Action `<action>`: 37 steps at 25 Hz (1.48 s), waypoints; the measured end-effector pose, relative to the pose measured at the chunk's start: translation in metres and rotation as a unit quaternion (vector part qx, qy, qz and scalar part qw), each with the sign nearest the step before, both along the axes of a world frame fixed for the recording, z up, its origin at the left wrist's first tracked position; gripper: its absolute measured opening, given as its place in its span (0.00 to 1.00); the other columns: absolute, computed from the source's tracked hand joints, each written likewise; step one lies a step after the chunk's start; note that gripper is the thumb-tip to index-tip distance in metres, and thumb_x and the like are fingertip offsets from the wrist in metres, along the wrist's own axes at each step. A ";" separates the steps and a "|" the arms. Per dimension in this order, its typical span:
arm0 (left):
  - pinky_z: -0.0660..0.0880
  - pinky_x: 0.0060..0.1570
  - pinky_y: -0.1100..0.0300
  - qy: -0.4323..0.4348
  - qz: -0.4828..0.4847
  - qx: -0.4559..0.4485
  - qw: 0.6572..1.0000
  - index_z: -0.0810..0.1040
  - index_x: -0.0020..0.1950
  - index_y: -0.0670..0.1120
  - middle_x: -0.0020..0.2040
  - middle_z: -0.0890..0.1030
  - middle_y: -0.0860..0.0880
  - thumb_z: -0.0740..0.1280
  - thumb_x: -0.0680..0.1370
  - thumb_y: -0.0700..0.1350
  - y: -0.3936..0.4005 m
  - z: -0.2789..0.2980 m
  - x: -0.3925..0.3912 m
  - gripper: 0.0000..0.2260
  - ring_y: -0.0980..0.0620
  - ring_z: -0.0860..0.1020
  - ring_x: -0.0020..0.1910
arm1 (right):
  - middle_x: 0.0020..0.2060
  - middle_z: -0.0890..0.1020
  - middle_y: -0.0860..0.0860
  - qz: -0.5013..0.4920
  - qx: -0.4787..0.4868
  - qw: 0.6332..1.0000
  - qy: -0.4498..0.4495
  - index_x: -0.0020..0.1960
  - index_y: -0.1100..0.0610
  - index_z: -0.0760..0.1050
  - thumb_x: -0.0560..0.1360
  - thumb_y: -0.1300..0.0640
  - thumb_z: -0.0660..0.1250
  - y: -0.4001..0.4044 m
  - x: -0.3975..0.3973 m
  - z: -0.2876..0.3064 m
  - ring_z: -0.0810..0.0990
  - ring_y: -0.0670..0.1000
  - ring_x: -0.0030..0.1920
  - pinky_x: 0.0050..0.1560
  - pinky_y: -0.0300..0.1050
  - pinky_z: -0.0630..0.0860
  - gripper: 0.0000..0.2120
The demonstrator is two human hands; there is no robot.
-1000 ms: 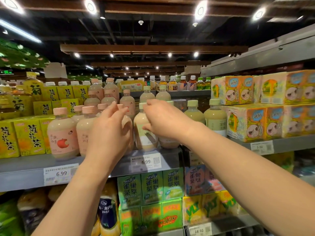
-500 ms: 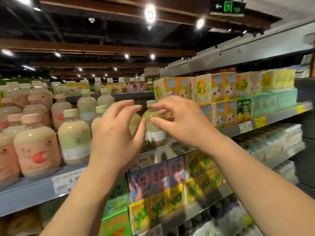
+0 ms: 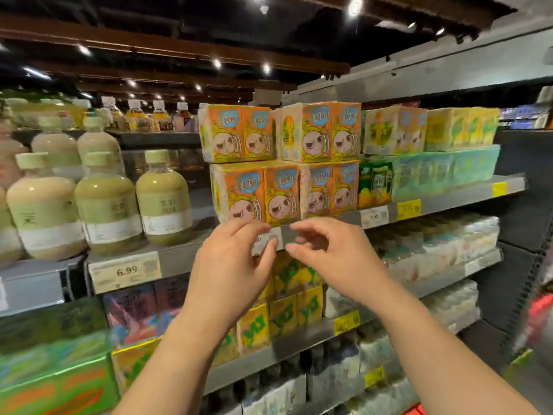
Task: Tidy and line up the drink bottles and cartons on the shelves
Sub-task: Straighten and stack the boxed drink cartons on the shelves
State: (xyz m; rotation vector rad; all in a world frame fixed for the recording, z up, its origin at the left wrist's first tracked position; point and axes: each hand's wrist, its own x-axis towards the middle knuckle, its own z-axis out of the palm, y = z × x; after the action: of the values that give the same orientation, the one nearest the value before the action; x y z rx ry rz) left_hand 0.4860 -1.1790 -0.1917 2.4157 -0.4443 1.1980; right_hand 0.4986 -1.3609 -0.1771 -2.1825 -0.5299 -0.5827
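Orange cartoon-face carton packs (image 3: 263,193) stand two tiers high on the middle shelf (image 3: 434,205), straight ahead. Left of them stand round green-tea bottles (image 3: 163,202) with pale caps, several in rows. My left hand (image 3: 230,271) and my right hand (image 3: 332,259) hover side by side just below the lower carton tier, in front of the shelf edge. Both hands have loosely curled fingers and hold nothing; neither touches a carton.
A 6.99 price tag (image 3: 125,272) sits on the shelf edge under the bottles. Yellow-green cartons (image 3: 287,313) fill the shelf below, wrapped white packs (image 3: 434,250) lie to the right. Green and yellow packs (image 3: 431,166) continue along the middle shelf.
The view has swung right from the bottles to the orange cartons. Both hands left the bottles and dropped to the shelf edge below the cartons.
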 end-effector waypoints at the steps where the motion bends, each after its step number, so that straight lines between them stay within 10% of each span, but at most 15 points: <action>1: 0.71 0.51 0.60 0.011 0.024 -0.009 1.000 0.84 0.51 0.46 0.49 0.84 0.50 0.66 0.75 0.52 -0.003 -0.009 -0.001 0.13 0.48 0.82 0.50 | 0.43 0.82 0.43 0.019 0.001 1.000 0.021 0.57 0.48 0.81 0.72 0.50 0.74 0.001 0.007 -0.011 0.80 0.39 0.42 0.45 0.29 0.74 0.14; 11: 0.78 0.47 0.57 0.080 0.201 -0.070 0.974 0.84 0.52 0.47 0.46 0.84 0.52 0.69 0.74 0.51 0.037 -0.063 -0.030 0.11 0.50 0.81 0.46 | 0.43 0.83 0.43 0.172 -0.028 0.982 0.076 0.54 0.47 0.81 0.71 0.51 0.74 0.071 0.033 -0.068 0.80 0.37 0.42 0.44 0.30 0.74 0.12; 21: 0.72 0.58 0.46 0.115 0.350 -0.156 0.916 0.75 0.62 0.38 0.59 0.75 0.40 0.71 0.74 0.48 0.093 -0.086 -0.027 0.21 0.38 0.73 0.59 | 0.53 0.76 0.50 -0.028 0.029 0.993 0.108 0.64 0.57 0.71 0.74 0.48 0.71 0.108 0.035 -0.098 0.77 0.52 0.55 0.54 0.47 0.76 0.23; 30: 0.72 0.54 0.50 0.105 0.308 -0.275 0.905 0.70 0.68 0.37 0.58 0.73 0.38 0.73 0.74 0.46 0.110 -0.104 -0.026 0.26 0.39 0.73 0.57 | 0.62 0.68 0.52 -0.056 0.070 0.985 0.146 0.71 0.61 0.65 0.74 0.43 0.70 0.141 0.021 -0.104 0.72 0.52 0.60 0.52 0.34 0.62 0.34; 37: 0.71 0.44 0.51 0.103 0.231 -0.357 0.899 0.78 0.47 0.43 0.45 0.78 0.42 0.78 0.67 0.51 0.134 -0.103 -0.024 0.17 0.44 0.74 0.46 | 0.59 0.70 0.49 -0.044 0.143 0.972 0.181 0.65 0.52 0.61 0.69 0.44 0.76 0.154 0.003 -0.113 0.72 0.49 0.59 0.51 0.34 0.69 0.34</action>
State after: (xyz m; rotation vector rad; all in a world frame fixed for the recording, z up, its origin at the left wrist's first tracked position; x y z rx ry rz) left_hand 0.4624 -1.0454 -0.2947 1.9818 0.5827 1.0082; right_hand 0.5015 -1.2070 -0.2902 -1.9776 -0.1439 -0.2739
